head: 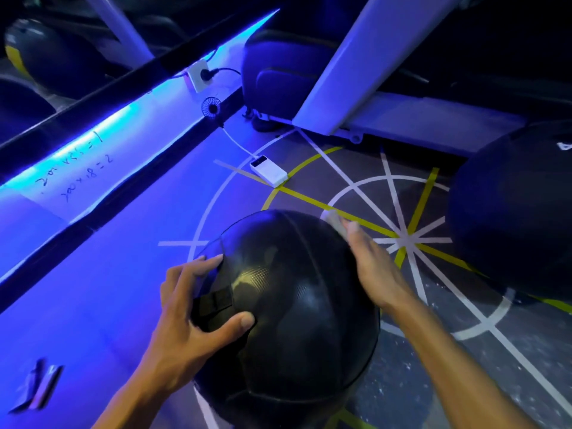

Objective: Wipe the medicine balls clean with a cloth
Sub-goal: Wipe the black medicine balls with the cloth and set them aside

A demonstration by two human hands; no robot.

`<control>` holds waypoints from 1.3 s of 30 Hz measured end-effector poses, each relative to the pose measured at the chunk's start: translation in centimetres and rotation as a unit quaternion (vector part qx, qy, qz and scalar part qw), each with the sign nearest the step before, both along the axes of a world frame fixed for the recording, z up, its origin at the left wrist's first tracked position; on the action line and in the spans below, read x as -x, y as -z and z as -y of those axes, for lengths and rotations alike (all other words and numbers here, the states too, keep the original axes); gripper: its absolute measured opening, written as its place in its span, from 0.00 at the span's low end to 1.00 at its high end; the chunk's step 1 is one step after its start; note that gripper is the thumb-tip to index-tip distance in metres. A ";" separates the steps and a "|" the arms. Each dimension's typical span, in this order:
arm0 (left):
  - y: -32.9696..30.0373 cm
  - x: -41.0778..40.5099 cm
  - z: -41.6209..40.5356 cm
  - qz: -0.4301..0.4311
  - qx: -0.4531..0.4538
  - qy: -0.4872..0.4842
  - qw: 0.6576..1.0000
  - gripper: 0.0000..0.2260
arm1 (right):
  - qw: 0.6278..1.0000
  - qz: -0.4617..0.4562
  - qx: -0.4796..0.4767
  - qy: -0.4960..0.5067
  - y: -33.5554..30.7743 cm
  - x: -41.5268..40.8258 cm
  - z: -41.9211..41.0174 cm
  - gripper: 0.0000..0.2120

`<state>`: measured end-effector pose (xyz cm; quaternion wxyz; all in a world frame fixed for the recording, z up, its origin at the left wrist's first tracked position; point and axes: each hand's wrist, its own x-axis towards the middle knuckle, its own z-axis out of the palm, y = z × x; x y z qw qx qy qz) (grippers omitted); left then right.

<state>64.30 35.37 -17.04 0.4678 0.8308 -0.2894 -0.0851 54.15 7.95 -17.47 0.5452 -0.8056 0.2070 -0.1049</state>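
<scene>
Dim room washed in blue-violet light, wide-angle view.
A glowing light strip [93,131] upper left throws the only strong light; the black ball [288,305] right of it carries a soft glare patch, the far corners fall to black, straight edges bow, and the right hand [371,261] is motion-blurred.

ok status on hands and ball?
Left hand steadying medicine ball. Right hand pressing pale cloth on its far side. Nothing blocking.
</scene>
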 end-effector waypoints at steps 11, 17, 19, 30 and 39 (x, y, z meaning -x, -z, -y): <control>0.9 -3.5 -4.6 -0.120 0.015 0.042 0.992 0.37 | 0.978 0.118 0.163 -0.059 -0.2 1.7 -5.9 0.25; -2.1 -6.7 -6.4 -0.157 -0.020 0.089 0.983 0.39 | 0.973 0.153 0.165 0.047 4.5 5.0 -8.0 0.27; -4.8 -6.8 -4.6 -0.087 -0.035 0.077 0.993 0.38 | 0.967 0.166 0.185 0.050 4.4 5.1 -9.0 0.29; -4.1 -6.9 -3.0 0.115 -0.210 0.056 0.969 0.27 | 0.900 0.196 0.372 -0.118 3.9 3.0 -15.0 0.30; -3.8 -8.4 -4.3 0.096 -0.189 0.031 0.977 0.24 | 0.976 0.033 -0.180 0.115 7.1 1.9 -14.4 0.42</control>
